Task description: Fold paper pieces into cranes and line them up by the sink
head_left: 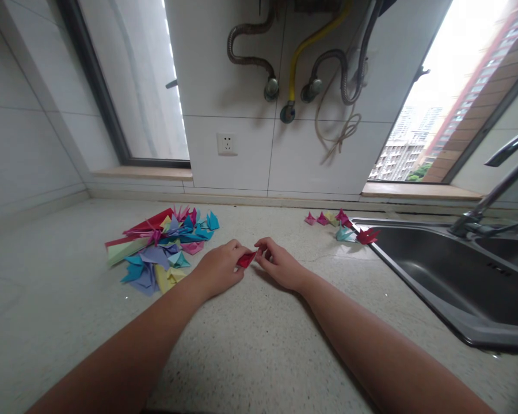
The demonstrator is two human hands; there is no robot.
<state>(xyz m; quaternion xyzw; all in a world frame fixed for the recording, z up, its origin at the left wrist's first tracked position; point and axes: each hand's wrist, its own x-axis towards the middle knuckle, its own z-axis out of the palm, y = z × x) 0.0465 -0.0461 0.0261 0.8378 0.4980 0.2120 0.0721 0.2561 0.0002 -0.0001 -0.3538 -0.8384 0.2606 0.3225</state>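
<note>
Between my hands, just above the speckled countertop [237, 345], is a small red folded paper piece [246, 260]. My left hand [222, 267] pinches its left side between thumb and fingers. The fingertips of my right hand [278, 264] are closed at its pointed right tip. Left of my left hand lies a heap of folded paper pieces [155, 256] in blue, purple, pink, yellow and green. Several finished-looking origami figures [328, 218] stand in a loose group toward the sink, among them a pale blue one [345, 233] and a red one [366, 236].
A steel sink [435, 322] with a faucet [470, 221] takes up the right side. At the back, a tiled wall [228, 172] carries a power socket [227, 144], a yellow pipe [300, 57] and metal hoses. Windows flank the wall on both sides.
</note>
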